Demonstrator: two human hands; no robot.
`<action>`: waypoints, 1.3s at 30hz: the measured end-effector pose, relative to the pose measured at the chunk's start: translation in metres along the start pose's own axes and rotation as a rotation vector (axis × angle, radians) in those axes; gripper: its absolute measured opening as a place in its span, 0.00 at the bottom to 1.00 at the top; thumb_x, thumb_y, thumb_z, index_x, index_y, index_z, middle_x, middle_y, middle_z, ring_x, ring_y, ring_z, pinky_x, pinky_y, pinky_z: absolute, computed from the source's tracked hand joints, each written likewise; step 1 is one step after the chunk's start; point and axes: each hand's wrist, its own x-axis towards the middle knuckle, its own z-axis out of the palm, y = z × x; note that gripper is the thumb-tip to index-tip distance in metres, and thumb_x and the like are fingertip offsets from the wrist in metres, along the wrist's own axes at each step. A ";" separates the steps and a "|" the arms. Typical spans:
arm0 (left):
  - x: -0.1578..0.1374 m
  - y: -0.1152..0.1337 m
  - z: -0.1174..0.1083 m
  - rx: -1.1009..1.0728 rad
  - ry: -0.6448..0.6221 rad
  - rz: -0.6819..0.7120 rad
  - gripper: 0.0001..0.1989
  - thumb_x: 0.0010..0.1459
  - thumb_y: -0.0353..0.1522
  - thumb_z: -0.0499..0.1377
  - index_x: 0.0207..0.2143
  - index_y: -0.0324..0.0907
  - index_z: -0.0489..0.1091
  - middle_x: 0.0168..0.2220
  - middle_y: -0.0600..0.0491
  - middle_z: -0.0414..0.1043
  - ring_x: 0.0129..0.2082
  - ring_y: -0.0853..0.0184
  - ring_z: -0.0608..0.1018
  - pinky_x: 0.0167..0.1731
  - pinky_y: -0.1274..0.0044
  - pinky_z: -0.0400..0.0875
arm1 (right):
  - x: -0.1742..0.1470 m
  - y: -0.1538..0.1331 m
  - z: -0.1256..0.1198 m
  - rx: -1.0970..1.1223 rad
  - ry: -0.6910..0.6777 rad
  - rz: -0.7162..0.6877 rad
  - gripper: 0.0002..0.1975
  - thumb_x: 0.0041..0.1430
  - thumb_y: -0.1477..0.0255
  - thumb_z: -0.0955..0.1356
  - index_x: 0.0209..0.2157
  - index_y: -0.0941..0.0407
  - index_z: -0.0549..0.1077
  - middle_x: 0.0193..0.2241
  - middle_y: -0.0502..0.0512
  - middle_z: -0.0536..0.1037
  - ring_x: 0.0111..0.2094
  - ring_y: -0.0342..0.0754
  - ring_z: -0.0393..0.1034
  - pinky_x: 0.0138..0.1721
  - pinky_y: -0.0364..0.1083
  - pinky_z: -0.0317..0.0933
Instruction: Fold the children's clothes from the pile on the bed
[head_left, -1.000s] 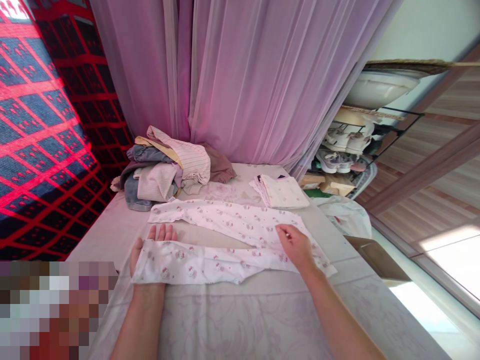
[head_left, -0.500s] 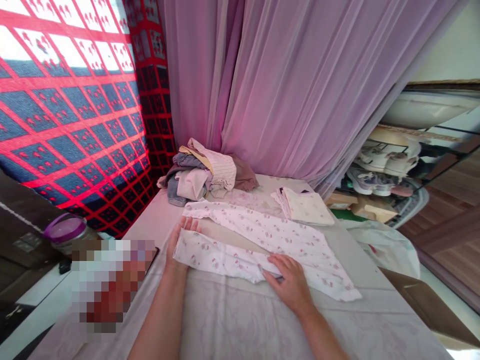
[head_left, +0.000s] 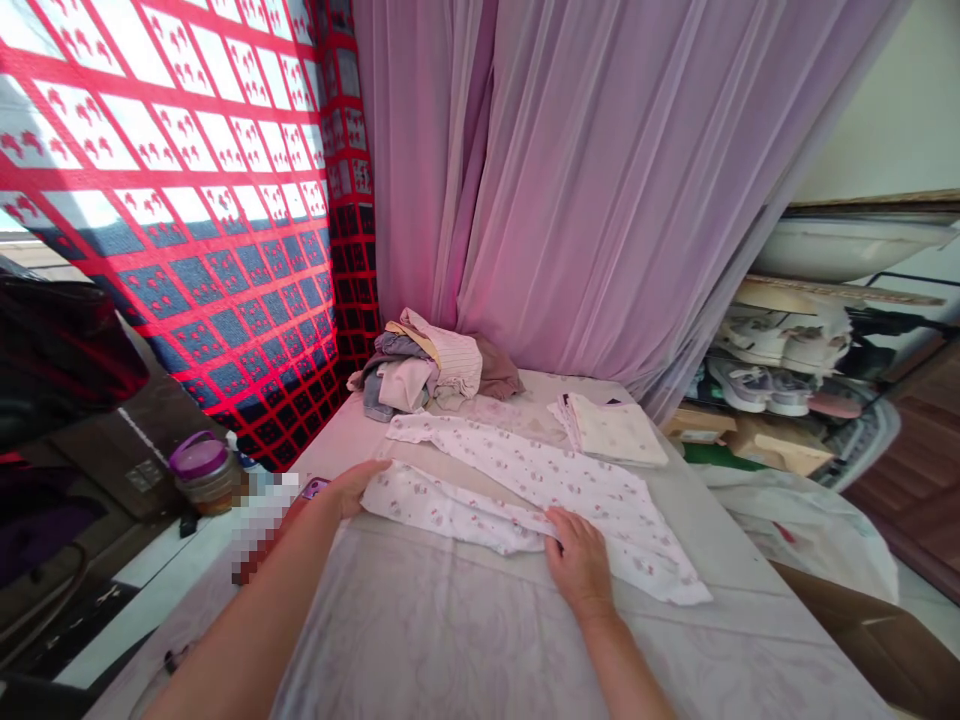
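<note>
A pair of white printed pants (head_left: 615, 500) lies on the sheet-covered bed (head_left: 420, 640), its two legs pointing left and its waist end to the right. My left hand (head_left: 361, 487) grips the cuff of the near leg, fingers closed at the hem and partly hidden. At the upper part of that same leg, my right hand (head_left: 579, 555) has its fingers bent over the fabric, pinching its edge. The far leg lies flat behind, apart from both hands.
A heap of clothes (head_left: 450, 365) sits at the back left, and a folded cream garment (head_left: 619, 432) at the back right. Pink curtains (head_left: 585, 200) hang behind. A purple-lidded jar (head_left: 201, 465) stands left; a shoe rack (head_left: 795, 340) stands right. A pixelated patch covers something beside my left forearm.
My left hand has gone from lying open under the cuff to closing on it. My right fingers have curled onto the near leg's edge. The camera view has shifted left.
</note>
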 end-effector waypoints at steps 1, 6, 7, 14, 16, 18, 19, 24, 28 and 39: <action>0.000 0.004 -0.003 0.057 0.015 -0.003 0.16 0.40 0.41 0.67 0.28 0.40 0.71 0.24 0.48 0.76 0.31 0.55 0.79 0.35 0.66 0.74 | 0.000 0.000 -0.001 0.001 0.011 0.021 0.15 0.54 0.77 0.60 0.40 0.55 0.74 0.42 0.56 0.79 0.44 0.52 0.70 0.46 0.50 0.60; 0.009 0.048 -0.005 0.298 0.112 0.085 0.11 0.33 0.31 0.68 0.23 0.40 0.72 0.18 0.54 0.71 0.29 0.57 0.77 0.33 0.69 0.70 | 0.002 0.007 -0.013 0.017 0.060 0.108 0.13 0.55 0.76 0.59 0.36 0.55 0.74 0.36 0.56 0.79 0.39 0.52 0.71 0.42 0.50 0.61; 0.009 0.061 -0.005 0.331 0.120 0.127 0.10 0.34 0.31 0.67 0.24 0.40 0.74 0.19 0.54 0.72 0.30 0.58 0.77 0.34 0.70 0.70 | 0.003 0.009 -0.017 0.023 0.077 0.117 0.13 0.55 0.76 0.59 0.36 0.55 0.74 0.35 0.57 0.79 0.38 0.52 0.71 0.42 0.50 0.61; -0.011 0.089 -0.015 0.451 0.114 0.525 0.13 0.42 0.36 0.61 0.32 0.44 0.78 0.43 0.52 0.77 0.43 0.60 0.75 0.43 0.73 0.68 | -0.011 0.014 -0.041 0.123 0.130 0.091 0.15 0.54 0.77 0.59 0.35 0.53 0.75 0.35 0.55 0.80 0.39 0.51 0.72 0.45 0.50 0.63; -0.017 0.062 -0.022 0.487 0.144 0.574 0.08 0.40 0.35 0.60 0.25 0.44 0.77 0.41 0.51 0.78 0.43 0.59 0.75 0.48 0.71 0.67 | -0.020 0.010 -0.041 0.151 0.049 0.047 0.16 0.53 0.78 0.59 0.33 0.52 0.76 0.34 0.53 0.80 0.38 0.50 0.73 0.43 0.49 0.64; -0.020 0.032 -0.028 0.539 0.171 0.514 0.04 0.36 0.33 0.61 0.19 0.46 0.75 0.35 0.51 0.78 0.41 0.57 0.76 0.51 0.68 0.65 | -0.028 0.005 -0.040 0.156 -0.039 0.014 0.16 0.52 0.79 0.59 0.30 0.51 0.76 0.32 0.52 0.80 0.36 0.49 0.73 0.40 0.48 0.65; -0.021 0.019 -0.030 0.552 0.171 0.496 0.02 0.34 0.32 0.61 0.16 0.47 0.73 0.32 0.51 0.78 0.40 0.56 0.76 0.51 0.66 0.64 | -0.030 0.002 -0.040 0.153 -0.073 0.003 0.17 0.51 0.79 0.58 0.28 0.51 0.76 0.31 0.51 0.80 0.35 0.48 0.73 0.38 0.47 0.65; -0.024 0.001 -0.038 0.642 0.091 0.404 0.06 0.29 0.28 0.62 0.10 0.48 0.67 0.25 0.53 0.77 0.33 0.56 0.77 0.43 0.68 0.69 | -0.031 -0.002 -0.046 0.135 -0.118 -0.015 0.17 0.49 0.79 0.58 0.25 0.51 0.75 0.27 0.50 0.78 0.31 0.47 0.72 0.35 0.46 0.66; -0.017 0.020 -0.038 0.753 0.048 0.342 0.08 0.26 0.27 0.62 0.09 0.47 0.66 0.14 0.56 0.69 0.20 0.62 0.72 0.33 0.69 0.68 | -0.031 -0.003 -0.055 0.161 -0.175 -0.007 0.16 0.49 0.78 0.58 0.24 0.50 0.75 0.26 0.50 0.78 0.30 0.48 0.73 0.33 0.46 0.67; 0.001 0.008 0.092 0.918 -0.074 0.598 0.08 0.47 0.40 0.62 0.26 0.45 0.74 0.34 0.48 0.76 0.39 0.55 0.75 0.46 0.68 0.63 | -0.012 0.056 -0.085 -0.084 -0.101 0.478 0.21 0.61 0.60 0.56 0.37 0.54 0.76 0.39 0.60 0.79 0.40 0.54 0.72 0.40 0.50 0.65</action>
